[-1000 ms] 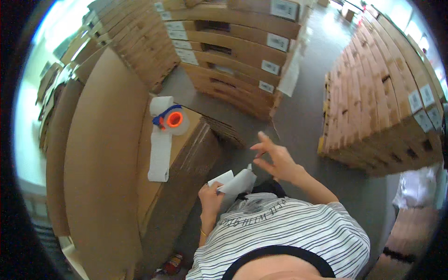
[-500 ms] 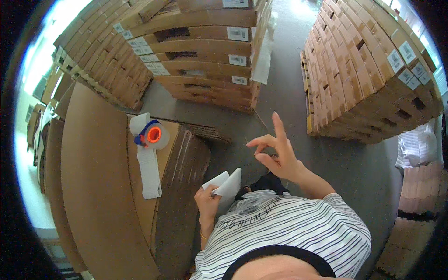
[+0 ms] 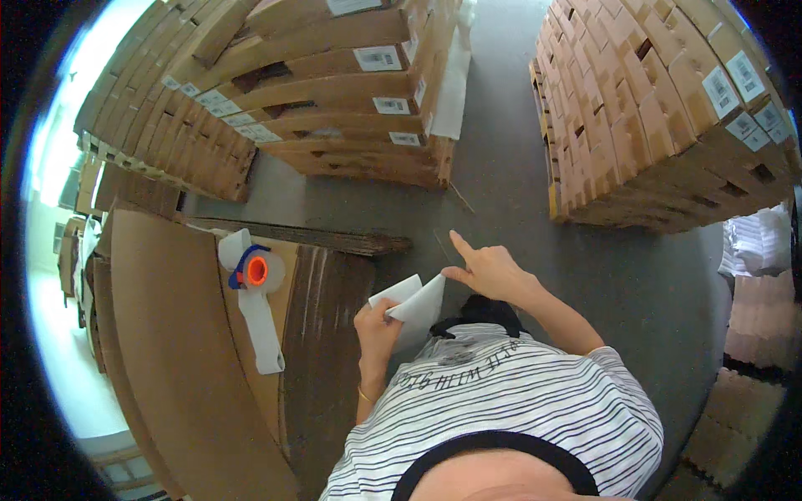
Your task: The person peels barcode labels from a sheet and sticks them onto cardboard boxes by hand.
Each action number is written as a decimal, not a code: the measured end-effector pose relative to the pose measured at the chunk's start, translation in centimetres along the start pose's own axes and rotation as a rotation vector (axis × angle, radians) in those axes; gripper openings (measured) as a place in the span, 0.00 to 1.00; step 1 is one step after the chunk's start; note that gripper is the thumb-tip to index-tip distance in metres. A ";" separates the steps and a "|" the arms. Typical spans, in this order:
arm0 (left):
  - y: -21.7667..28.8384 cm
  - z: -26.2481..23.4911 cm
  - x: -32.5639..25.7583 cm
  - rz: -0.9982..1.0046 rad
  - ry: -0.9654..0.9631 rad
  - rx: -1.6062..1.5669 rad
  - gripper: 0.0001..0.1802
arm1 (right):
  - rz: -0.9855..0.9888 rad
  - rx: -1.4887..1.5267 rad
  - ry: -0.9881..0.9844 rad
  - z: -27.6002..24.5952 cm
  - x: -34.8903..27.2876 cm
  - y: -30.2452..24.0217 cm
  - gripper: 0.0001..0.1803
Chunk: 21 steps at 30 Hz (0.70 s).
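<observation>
A: Where is the white, thin, folded paper-like sheet [image 3: 422, 307]?

B: Near the centre of the frame, in front of the person's black-and-white striped cotton-like shirt [image 3: 535, 384]. The bare left hand [image 3: 376, 330] has it pinched at its lower left, thumb over the front, fingers closed.

A: And the bare right hand [image 3: 494, 271]?

B: Just right of centre. Forefinger and thumb are stretched well apart, the other fingers curled. I see nothing in its grip. The thumb tip is right at the sheet's upper corner; I can't tell whether they touch.

A: How would the sheet handle?

B: Light and limp, I'd judge, though the fold lends it some stiffness. It could crease or tear, and a smooth face might slip. I'd pinch the fold with the left and take the free upper corner between right thumb and forefinger.

A: What's hard to make out?

B: The left fingertips lie behind the sheet, and its lower end fades into the pale shirt. How many layers there are is unclear. The dark, soft-looking bundle [image 3: 489, 313] below the right hand is mostly covered. At far left, the tall brown cardboard panel [image 3: 163, 326] is cut off by the lower edge.
</observation>
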<state>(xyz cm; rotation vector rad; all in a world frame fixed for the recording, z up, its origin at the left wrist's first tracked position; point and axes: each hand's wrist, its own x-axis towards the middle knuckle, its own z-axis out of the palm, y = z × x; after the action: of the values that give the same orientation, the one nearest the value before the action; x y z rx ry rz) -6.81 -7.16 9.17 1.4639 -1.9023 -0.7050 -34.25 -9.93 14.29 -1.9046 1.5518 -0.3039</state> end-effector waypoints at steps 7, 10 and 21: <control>6.4 4.6 9.1 -0.120 -0.032 -0.138 0.07 | -0.144 0.290 0.207 -5.5 1.1 7.5 0.33; 10.1 6.8 13.3 -0.102 -0.070 -0.229 0.06 | -0.227 0.365 0.301 -7.7 2.0 10.4 0.31; 18.6 13.9 24.4 0.103 -0.161 -0.421 0.04 | -0.187 0.846 0.096 -14.8 3.8 19.2 0.22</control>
<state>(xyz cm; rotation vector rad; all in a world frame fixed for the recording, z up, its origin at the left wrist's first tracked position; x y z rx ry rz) -33.58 -25.88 17.52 1.0649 -1.7893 -1.1224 -56.58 -20.16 12.94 -1.3538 1.0363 -0.9707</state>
